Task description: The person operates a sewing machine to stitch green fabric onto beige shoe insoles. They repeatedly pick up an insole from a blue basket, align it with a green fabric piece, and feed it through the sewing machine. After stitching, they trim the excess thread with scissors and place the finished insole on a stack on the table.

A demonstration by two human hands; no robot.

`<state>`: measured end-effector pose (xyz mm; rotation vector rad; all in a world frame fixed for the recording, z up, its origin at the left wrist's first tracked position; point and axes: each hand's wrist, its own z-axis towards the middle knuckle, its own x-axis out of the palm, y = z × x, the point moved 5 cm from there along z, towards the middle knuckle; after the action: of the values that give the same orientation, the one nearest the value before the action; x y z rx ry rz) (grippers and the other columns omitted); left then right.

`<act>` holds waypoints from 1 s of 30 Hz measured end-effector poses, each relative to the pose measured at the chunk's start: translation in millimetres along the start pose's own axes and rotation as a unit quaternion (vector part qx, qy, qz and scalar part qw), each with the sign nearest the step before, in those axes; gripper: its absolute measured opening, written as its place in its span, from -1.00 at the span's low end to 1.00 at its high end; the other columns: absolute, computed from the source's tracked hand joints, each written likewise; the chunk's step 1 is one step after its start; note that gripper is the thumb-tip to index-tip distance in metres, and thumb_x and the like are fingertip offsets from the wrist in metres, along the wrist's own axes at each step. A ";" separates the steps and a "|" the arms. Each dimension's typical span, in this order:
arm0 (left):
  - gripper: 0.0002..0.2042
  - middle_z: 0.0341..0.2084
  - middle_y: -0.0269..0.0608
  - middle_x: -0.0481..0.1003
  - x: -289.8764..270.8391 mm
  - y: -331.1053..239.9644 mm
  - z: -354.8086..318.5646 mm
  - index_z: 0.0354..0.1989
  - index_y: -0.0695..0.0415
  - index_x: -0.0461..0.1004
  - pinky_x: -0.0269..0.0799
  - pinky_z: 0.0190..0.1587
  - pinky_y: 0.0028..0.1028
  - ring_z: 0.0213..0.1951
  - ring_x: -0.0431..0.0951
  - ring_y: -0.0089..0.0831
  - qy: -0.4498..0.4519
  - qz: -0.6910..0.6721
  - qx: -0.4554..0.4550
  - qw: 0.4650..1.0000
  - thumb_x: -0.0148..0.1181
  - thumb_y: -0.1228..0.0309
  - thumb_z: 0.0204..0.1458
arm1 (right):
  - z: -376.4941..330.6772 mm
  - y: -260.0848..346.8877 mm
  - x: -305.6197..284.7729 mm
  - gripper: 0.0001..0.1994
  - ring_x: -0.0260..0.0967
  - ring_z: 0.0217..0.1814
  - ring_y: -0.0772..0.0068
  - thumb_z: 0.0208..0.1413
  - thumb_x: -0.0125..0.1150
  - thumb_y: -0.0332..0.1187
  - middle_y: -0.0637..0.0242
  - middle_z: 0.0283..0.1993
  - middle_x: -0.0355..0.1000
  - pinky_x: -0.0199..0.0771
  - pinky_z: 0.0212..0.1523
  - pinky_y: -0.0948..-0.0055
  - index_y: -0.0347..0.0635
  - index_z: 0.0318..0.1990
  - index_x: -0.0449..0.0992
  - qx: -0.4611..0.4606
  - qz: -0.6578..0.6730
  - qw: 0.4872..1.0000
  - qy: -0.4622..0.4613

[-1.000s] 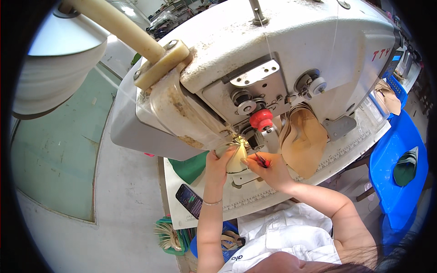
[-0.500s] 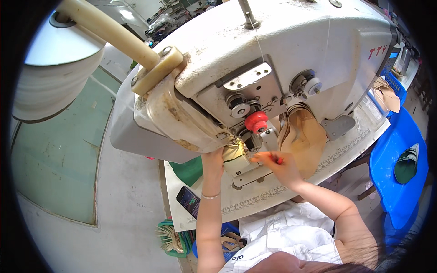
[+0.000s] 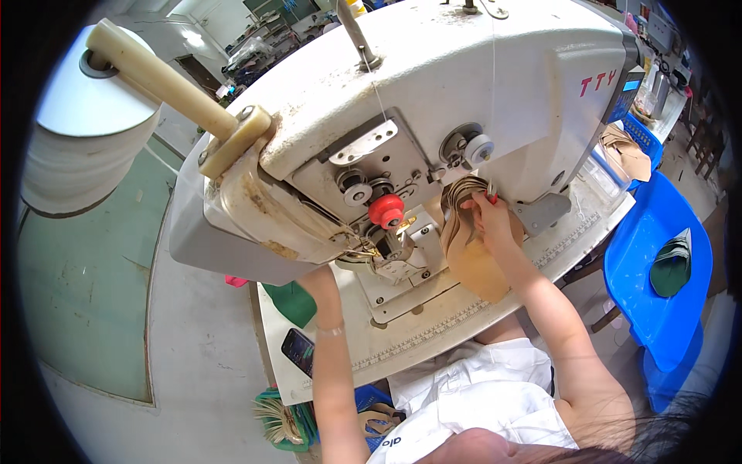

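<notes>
A large white sewing machine (image 3: 433,100) fills the middle of the view. My left hand (image 3: 318,283) is at the left end of its head, beside a green piece of material (image 3: 291,304); the machine housing hides the fingers. To the right of the needle area, my right hand (image 3: 495,223) reaches the upper part of a stack of tan cut pieces (image 3: 473,267). A small red-handled tool (image 3: 491,198) is held in that hand, only partly visible. Its fingertips are at the stack's edge, and whether they pinch a piece I cannot make out.
A phone (image 3: 298,352) lies on the white table near my left forearm. Right of the table stands a blue tray (image 3: 657,255) holding dark green pieces (image 3: 671,267). A big white thread cone (image 3: 89,147) is at the upper left. Bundled pieces (image 3: 282,421) sit low on the left.
My right hand has moved from the needle area rightward to the tan stack, taking the red-handled tool along. My left hand has drawn away to the left. The whole view has shifted slightly.
</notes>
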<state>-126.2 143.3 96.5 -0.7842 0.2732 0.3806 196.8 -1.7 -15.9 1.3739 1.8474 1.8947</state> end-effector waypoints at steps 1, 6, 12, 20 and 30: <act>-0.75 -0.23 -0.26 0.43 -6.5 -28.2 -16.8 -0.05 0.24 0.30 0.36 -0.16 -0.53 -0.25 0.42 -0.49 -0.062 -0.122 -0.048 0.989 0.05 0.51 0.10 | 1.0 -0.8 -2.8 -0.74 -0.04 -0.78 0.74 0.14 0.10 -0.31 0.51 -0.79 0.17 -0.15 -0.75 0.64 -0.22 -0.54 0.50 -0.004 -0.014 1.000 -0.013; -0.64 -0.11 -0.08 0.42 35.2 -128.1 -118.3 0.01 0.25 0.31 0.31 0.00 -0.31 -0.07 0.42 -0.21 0.250 -0.140 0.224 0.931 0.15 0.52 0.01 | -3.2 0.0 1.2 -0.74 0.17 -0.65 0.55 0.10 0.09 -0.29 0.36 -0.67 0.32 0.16 -0.60 0.47 -0.32 -0.50 0.48 -0.154 -0.184 0.966 -0.099; -0.48 0.24 0.05 0.13 152.7 -110.2 -120.5 0.21 0.35 0.13 -0.10 0.32 -0.16 0.35 -0.04 -0.13 0.358 0.014 0.237 0.903 -0.05 0.24 0.17 | -57.3 27.9 9.9 -0.76 0.32 -0.41 0.38 0.09 0.09 -0.30 0.21 -0.46 0.43 0.34 -0.33 0.42 -0.36 -0.32 0.47 -0.248 -0.410 0.870 -0.119; -0.55 0.18 0.01 0.23 83.9 -103.7 -129.2 0.13 0.25 0.29 0.06 0.28 -0.22 0.29 0.10 -0.13 0.305 -0.079 0.229 0.921 0.04 0.27 0.12 | -81.4 -28.3 -102.3 -0.68 0.33 -0.11 0.37 0.17 0.00 -0.21 0.35 -0.13 0.39 0.35 -0.06 0.36 -0.09 0.04 0.34 -0.272 -0.005 0.962 0.036; -0.64 0.07 0.00 0.34 -129.8 103.8 -64.4 -0.17 0.25 0.49 0.27 0.11 -0.30 0.11 0.33 -0.12 0.251 0.163 -0.151 0.942 0.31 0.33 -0.14 | -162.2 55.6 -39.3 -0.58 0.36 0.05 0.28 0.20 -0.14 -0.17 0.16 0.09 0.33 0.43 -0.01 0.27 -0.20 0.13 0.26 -0.080 0.193 0.965 0.160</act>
<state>-293.6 133.6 36.1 -1.1399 0.8454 0.5380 134.6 -155.4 42.6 1.5346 1.5848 2.5310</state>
